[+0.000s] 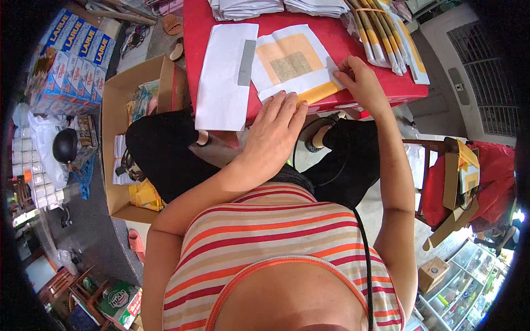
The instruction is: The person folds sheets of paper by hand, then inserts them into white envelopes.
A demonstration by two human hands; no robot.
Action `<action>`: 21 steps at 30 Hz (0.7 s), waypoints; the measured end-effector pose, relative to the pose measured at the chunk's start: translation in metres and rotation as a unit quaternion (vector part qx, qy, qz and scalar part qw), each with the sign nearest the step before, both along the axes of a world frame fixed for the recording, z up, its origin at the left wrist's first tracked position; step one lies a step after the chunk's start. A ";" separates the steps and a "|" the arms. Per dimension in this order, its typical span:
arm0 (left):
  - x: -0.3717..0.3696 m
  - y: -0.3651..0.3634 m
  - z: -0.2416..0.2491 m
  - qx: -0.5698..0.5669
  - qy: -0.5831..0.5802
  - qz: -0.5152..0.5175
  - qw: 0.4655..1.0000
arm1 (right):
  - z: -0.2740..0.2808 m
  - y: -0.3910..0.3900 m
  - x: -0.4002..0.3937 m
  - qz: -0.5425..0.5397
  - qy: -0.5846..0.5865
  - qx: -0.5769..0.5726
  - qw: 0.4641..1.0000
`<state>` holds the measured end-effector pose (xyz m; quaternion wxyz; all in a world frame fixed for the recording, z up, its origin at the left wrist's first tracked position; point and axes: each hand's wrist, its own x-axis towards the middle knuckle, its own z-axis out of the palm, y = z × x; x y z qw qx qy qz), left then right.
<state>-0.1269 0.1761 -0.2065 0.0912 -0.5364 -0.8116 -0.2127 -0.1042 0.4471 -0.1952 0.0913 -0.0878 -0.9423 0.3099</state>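
On the red table [193,49] lies a white paper sheet [295,55] with an orange panel and a grey-brown rectangle, its near edge folded into a yellow-orange strip [320,92]. My left hand [276,124] rests on the near edge of this paper, palm down, fingers stretched out. At the right end of the strip, my right hand [359,80] has its thumb and index finger pressed together on the paper's edge. A long white folded paper [223,77] with a grey strip lies to the left, sticking out past the table's near edge.
Stacks of white paper [248,8] and a banded bundle of folded papers [378,36] lie along the table's far side. An open cardboard box [130,83] stands at the left. At the right is a chair with red cloth [497,182] and a carton.
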 end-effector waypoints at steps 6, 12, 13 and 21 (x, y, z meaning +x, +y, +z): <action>-0.003 0.000 -0.001 0.005 0.002 -0.002 1.000 | 0.000 0.000 0.000 0.002 0.012 0.000 1.000; -0.002 0.002 -0.002 -0.004 -0.001 -0.003 1.000 | -0.002 -0.002 0.002 -0.016 0.024 0.017 0.999; -0.001 0.002 -0.001 -0.017 0.012 0.000 1.000 | -0.003 -0.004 0.004 -0.017 0.023 0.016 0.999; 0.003 0.005 -0.007 -0.022 0.026 0.008 0.999 | 0.020 -0.089 0.052 0.135 0.116 0.317 0.932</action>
